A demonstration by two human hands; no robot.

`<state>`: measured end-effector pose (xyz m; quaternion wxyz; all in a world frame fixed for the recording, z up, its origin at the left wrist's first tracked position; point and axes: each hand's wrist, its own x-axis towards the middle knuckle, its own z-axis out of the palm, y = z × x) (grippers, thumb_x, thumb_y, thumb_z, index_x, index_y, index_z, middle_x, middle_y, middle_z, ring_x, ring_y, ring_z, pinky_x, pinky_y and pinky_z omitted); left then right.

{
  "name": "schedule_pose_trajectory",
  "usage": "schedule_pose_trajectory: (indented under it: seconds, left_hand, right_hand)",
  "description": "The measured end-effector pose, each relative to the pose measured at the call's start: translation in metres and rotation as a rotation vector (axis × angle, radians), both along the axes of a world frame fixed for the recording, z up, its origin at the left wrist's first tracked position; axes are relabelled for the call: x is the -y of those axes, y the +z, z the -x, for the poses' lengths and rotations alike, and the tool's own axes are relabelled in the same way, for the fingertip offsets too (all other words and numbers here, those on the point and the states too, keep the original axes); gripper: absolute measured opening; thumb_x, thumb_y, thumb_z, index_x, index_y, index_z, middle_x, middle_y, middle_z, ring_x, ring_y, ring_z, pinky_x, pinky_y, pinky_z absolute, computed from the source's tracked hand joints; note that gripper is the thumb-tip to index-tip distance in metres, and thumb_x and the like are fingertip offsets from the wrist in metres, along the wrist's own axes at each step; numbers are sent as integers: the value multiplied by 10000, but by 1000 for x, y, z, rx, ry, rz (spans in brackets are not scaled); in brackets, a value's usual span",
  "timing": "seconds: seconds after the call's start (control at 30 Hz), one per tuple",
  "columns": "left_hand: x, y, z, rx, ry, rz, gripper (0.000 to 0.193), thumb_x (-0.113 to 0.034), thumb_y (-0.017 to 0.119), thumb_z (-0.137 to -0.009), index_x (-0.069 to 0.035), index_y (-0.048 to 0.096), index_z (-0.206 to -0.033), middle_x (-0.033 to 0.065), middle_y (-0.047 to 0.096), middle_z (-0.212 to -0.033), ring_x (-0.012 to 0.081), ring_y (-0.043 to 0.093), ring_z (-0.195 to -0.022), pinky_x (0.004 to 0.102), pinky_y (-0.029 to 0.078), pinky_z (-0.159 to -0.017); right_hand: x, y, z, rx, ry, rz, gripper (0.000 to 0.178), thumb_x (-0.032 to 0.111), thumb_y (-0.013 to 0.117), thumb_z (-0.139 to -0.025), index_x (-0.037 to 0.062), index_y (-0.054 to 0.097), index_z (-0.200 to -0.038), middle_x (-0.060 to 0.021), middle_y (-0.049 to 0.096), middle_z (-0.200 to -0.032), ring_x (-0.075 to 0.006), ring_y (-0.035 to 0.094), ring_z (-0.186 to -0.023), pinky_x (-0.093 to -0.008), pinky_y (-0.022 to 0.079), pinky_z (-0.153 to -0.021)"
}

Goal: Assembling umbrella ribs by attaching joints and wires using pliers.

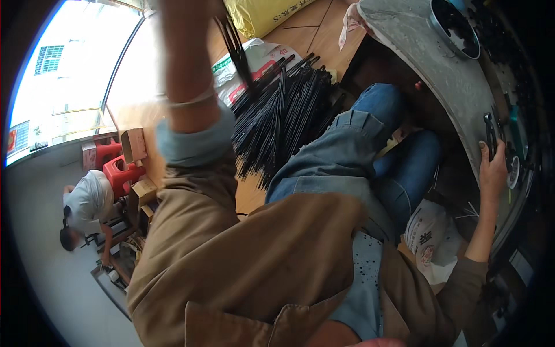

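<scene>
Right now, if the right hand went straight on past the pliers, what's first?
Beyond the pliers, the right hand would probably meet the small dark pieces strewn at the picture's upper right. Depth is unclear, so it might pass above them.

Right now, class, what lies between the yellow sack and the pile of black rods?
In the head view, a printed white bag lies between the yellow sack and black rods.

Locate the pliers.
Head view, far right: the pliers are in the right hand, by the grey table.
</scene>
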<state>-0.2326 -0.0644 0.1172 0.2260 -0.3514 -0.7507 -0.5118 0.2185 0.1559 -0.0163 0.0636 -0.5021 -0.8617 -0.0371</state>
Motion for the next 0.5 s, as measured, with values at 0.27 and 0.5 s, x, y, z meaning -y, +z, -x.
schedule_pose_trajectory:
  seconds: [0.27,0.5]
  left_hand:
    - [-26,-352,11,307,-246,798,220,-224,409,-955,-143,574,-1075,177,560,-966,406,608,-846,517,491,-697]
    - [-22,-436,-18,393,-51,1159,807,-638,475,-856,-102,303,-1434,127,414,-1372,392,439,-1190,582,430,-876]
  right_hand:
    - [-1,-1,-1,-61,66,-305,407,367,585,-917,50,583,-1172,-142,598,-1161,-325,566,-1077,-388,468,-848]
    - [7,-1,16,-365,152,-370,324,103,719,-719,65,619,-1025,-120,603,-1038,-328,550,-1028,-442,419,-904]
